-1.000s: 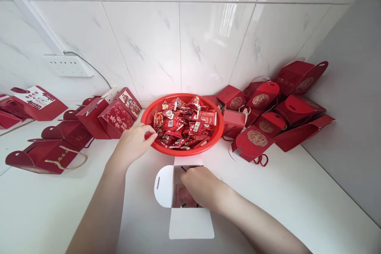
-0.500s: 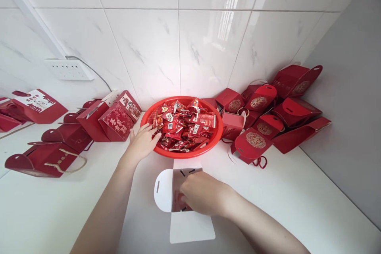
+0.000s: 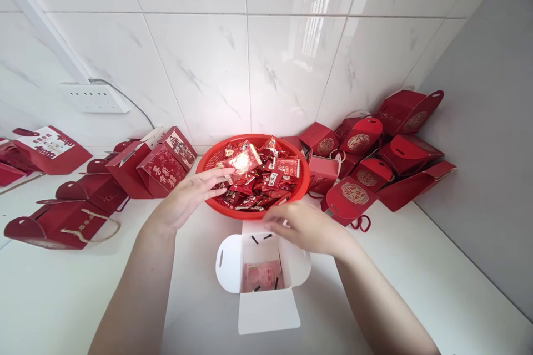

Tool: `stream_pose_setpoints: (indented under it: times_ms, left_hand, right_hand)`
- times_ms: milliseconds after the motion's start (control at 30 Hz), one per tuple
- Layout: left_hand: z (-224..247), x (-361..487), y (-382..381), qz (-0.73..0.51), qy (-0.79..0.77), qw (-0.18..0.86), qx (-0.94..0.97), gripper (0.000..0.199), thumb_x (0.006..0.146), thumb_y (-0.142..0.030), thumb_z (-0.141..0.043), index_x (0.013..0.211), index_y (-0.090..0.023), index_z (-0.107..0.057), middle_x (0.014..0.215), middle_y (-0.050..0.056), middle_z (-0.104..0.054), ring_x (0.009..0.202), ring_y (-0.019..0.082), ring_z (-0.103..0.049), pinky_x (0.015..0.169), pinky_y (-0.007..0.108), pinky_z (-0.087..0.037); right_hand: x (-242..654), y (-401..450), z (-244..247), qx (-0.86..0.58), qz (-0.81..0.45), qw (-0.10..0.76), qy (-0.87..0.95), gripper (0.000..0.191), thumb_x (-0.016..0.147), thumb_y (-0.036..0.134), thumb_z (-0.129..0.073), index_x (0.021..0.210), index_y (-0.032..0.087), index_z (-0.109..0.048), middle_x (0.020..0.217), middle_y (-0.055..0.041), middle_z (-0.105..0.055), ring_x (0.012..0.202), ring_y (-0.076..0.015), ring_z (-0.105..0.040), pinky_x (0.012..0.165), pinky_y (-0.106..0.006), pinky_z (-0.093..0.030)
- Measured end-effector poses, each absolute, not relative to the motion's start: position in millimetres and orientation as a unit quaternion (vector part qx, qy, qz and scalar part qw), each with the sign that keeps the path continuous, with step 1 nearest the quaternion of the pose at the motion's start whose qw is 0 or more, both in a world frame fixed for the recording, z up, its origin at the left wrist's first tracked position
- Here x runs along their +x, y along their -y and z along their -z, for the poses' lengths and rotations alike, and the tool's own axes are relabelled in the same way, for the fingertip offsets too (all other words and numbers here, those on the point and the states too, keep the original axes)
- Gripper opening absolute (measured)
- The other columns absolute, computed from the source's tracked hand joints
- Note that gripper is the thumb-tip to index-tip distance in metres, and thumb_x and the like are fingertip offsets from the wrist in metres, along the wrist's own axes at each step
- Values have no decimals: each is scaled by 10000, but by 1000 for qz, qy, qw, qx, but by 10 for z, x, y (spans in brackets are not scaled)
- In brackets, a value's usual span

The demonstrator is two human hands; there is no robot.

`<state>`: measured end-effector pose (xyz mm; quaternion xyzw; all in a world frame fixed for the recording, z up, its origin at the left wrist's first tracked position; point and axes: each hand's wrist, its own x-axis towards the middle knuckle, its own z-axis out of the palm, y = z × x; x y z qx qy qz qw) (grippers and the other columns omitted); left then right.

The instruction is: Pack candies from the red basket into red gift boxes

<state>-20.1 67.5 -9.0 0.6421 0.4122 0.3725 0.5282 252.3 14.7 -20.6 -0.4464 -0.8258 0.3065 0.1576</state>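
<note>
Hanging over the left rim of a red basket, the left hand has its thumb apart from its stretched fingers; the fingertips meet the near left corner of a shiny packet, though I cannot tell whether they grip it. The right hand hovers at the basket's front rim, fingers curled and thumb close to them; whether anything is between them I cannot tell. Just below it, an open white-lined box stands on the surface with its flaps spread and a pink packet lying at the bottom. More red packets fill the basket, which sits near the surface's back edge. Red boxes are piled toward the back right corner, the round-flapped one nearest, and others line the left side, including a rope-handled box. A tiled wall rises behind, with a socket at left.
</note>
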Motion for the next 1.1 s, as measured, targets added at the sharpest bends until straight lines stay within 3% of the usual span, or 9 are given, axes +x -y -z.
stream_pose_setpoints:
  times_ms: [133,233,333,400,533,633,833,1033,1100]
  left_hand:
    - [-7,-167,-583,-333,-319,621,634,518,849,-583,-579,1201,-227,-708,1418,127,-553,1295,356,-511,1040,486,-478]
    - [-5,-78,-528,-315,-330,622,636,484,838,-565,-616,1153,-212,-718,1280,143,-639,1212,337,-571,1008,472,-496]
    - [46,79,-482,-380,-413,532,635,282,797,-428,-731,967,-205,-701,996,79,-710,984,238,-662,910,379,-541]
    - [77,193,-458,-433,-437,487,619,276,756,-351,-791,949,-216,-646,904,22,-709,882,186,-676,842,321,-556]
    - [84,329,-436,-428,-429,503,617,349,791,-360,-765,1096,-223,-665,1010,42,-740,977,215,-696,905,346,-557]
    - [78,321,-443,-397,-424,496,645,312,836,-385,-713,1078,-190,-728,1087,80,-738,1052,253,-683,973,384,-536]
    - [113,236,-459,-400,-438,444,671,241,820,-393,-724,921,-176,-756,929,65,-754,884,232,-707,817,350,-575]
    - [190,192,-580,-504,-547,173,646,239,818,-410,-699,808,-175,-745,770,23,-739,747,194,-696,710,283,-542]
    - [236,131,-666,-515,-586,95,619,234,851,-391,-652,935,-192,-744,865,29,-759,806,198,-707,783,295,-539]
  right_hand:
    - [2552,-340,281,-422,-438,377,699,318,926,454,-583,1128,212,-627,1105,-63,-704,937,-181,-666,831,-317,-511]
    - [2532,-412,335,-361,-507,457,636,309,876,469,-653,1022,196,-642,986,-49,-706,856,-164,-661,795,-309,-533]
    - [2501,-405,349,-337,-529,479,615,268,849,454,-691,872,188,-663,805,-23,-679,725,-143,-633,715,-292,-535]
    - [2485,-387,344,-341,-527,493,603,270,834,457,-707,845,190,-667,778,-19,-671,696,-140,-620,692,-290,-531]
    - [2476,-383,345,-354,-517,518,583,277,813,458,-729,789,193,-653,764,-13,-660,674,-131,-591,680,-285,-514]
    - [2480,-403,368,-358,-515,516,584,275,814,458,-728,786,194,-654,771,-15,-659,676,-130,-580,676,-281,-502]
    - [2469,-404,391,-344,-540,487,594,228,849,425,-699,881,200,-681,840,-24,-676,710,-128,-602,713,-281,-516]
    - [2529,-421,374,-368,-515,515,578,245,868,358,-687,1064,216,-650,1064,-54,-670,876,-143,-634,801,-296,-527]
    - [2563,-425,365,-379,-501,511,586,223,873,366,-677,1030,208,-661,1077,-58,-667,860,-142,-634,797,-301,-526]
